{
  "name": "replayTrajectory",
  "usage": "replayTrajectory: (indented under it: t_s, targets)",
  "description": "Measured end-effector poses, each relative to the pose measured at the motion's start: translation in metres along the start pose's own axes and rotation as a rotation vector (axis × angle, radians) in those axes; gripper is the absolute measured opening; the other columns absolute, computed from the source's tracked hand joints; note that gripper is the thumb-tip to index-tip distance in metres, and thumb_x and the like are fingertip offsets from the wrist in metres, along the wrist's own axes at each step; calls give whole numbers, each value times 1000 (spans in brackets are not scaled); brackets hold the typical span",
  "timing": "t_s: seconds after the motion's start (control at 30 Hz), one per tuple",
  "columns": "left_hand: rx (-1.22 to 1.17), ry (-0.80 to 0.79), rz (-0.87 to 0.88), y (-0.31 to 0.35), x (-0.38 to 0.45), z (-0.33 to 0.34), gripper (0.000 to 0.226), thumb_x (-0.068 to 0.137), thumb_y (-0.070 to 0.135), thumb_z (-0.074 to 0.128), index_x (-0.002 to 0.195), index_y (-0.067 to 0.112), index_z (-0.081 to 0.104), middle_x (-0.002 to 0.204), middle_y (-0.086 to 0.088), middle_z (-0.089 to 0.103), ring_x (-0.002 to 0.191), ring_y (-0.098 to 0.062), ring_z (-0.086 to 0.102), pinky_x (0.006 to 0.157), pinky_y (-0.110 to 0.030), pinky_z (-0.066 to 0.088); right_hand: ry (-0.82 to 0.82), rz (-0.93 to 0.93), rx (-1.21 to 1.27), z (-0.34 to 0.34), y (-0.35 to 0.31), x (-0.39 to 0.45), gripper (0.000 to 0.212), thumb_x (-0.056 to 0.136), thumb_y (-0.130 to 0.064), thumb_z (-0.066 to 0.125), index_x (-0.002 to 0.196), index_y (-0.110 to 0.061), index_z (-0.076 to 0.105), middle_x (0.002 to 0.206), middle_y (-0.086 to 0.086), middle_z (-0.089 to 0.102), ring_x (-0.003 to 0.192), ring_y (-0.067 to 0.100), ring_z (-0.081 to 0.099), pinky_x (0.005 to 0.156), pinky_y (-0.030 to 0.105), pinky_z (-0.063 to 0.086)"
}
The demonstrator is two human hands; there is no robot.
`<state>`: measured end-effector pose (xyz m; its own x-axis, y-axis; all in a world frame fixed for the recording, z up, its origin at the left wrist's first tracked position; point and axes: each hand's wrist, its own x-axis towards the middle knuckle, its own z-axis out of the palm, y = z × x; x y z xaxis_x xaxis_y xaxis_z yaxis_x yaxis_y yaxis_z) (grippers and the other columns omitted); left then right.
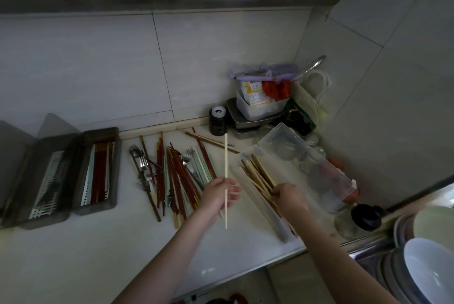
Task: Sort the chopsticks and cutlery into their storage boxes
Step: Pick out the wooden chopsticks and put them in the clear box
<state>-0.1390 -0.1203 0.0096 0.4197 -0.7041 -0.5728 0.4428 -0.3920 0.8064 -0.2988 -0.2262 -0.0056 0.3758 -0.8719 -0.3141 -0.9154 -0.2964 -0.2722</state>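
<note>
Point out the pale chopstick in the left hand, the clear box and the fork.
pale chopstick (226, 156): head view, on the shaft above the fingers.
clear box (236, 160): head view, on the far left rim.
fork (187, 155): head view, on the tines.

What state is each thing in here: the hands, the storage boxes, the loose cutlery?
left hand: pinches one pale chopstick, held clear of the counter.
right hand: grips pale chopsticks lying in the clear box.
clear box: lid open, partly filled.
dark box: open, red chopsticks inside.
second dark box: open; contents unclear.
loose pile: unsorted chopsticks, forks, spoon on the counter.
</note>
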Motion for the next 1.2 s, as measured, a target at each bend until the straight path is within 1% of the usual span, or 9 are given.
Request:
replayTrajectory:
  t_s: [0.13, 0.33, 0.43, 0.53, 0.63, 0.83, 0.9, 1.0, 1.2]
  targets:
    - [103, -58, 39, 5, -8, 3, 30, 100, 21, 39, 83, 11, 62, 71, -2, 71, 50, -10, 59, 46, -18, 41, 165, -61, 403, -3, -14, -11, 22, 96, -21, 51, 95, -13, 71, 84, 6, 69, 72, 21, 62, 64, 29, 49]
    - [271, -181, 69, 1, -18, 26, 36, 97, 31, 44, 75, 13, 66, 67, -1, 70, 50, -12, 63, 51, -18, 45, -55, -114, 1059, -2, -48, -20, 19, 95, -12, 53, 89, -2, 68, 65, 11, 59, 60, 20, 53, 55, 27, 44]
    - [371, -193, 73, -1, -13, 18, 30, 97, 31, 46, 82, 14, 66, 72, 0, 69, 52, -9, 61, 52, -19, 42, 40, -17, 1457, -15, -46, -22, 14, 98, -10, 48, 95, -3, 59, 77, 13, 67, 68, 22, 67, 59, 30, 57]
    - [380, -135, 86, -3, -7, 2, 25, 97, 19, 48, 81, 13, 65, 66, 0, 61, 47, -9, 49, 45, -18, 37, 365, -21, 1353, -31, -31, -16, 10, 98, -13, 47, 95, -8, 55, 89, 14, 68, 80, 22, 71, 67, 36, 60]
    - [299, 2, 82, -7, 2, -14, 25, 97, 14, 47, 80, 7, 64, 62, -2, 52, 42, -11, 38, 40, -20, 30, 505, -96, 1089, -39, -17, -11, 10, 98, -14, 46, 92, -13, 55, 86, 6, 65, 81, 17, 69, 71, 32, 58]
    - [206, 106, 20, -6, 15, -34, 27, 96, 11, 45, 77, 8, 64, 62, -3, 54, 44, -11, 40, 40, -21, 31, -3, -34, 91, -1, -2, 6, 17, 94, -16, 50, 96, -16, 67, 93, 7, 68, 78, 20, 63, 66, 26, 45]
    - [152, 124, 8, -3, 18, -39, 26, 96, 11, 45, 78, 7, 63, 63, -5, 53, 43, -11, 39, 41, -20, 30, -38, 34, 63, 14, 1, 8, 22, 90, -9, 49, 93, -12, 71, 95, 10, 70, 77, 21, 62, 65, 23, 41]
    - [114, 154, -1, 0, 22, -48, 26, 96, 10, 43, 80, 6, 63, 64, -4, 54, 42, -9, 40, 41, -19, 31, 108, 33, 122, 13, -7, 6, 23, 90, -10, 48, 92, -16, 70, 86, 7, 67, 75, 22, 62, 64, 26, 46]
    - [121, 228, 10, 9, 22, -74, 25, 97, 15, 44, 87, 7, 64, 67, -3, 57, 53, -12, 46, 49, -21, 38, 306, -327, 191, -5, -66, 46, 27, 91, -9, 45, 110, -16, 63, 103, 6, 61, 95, 22, 57, 79, 32, 47]
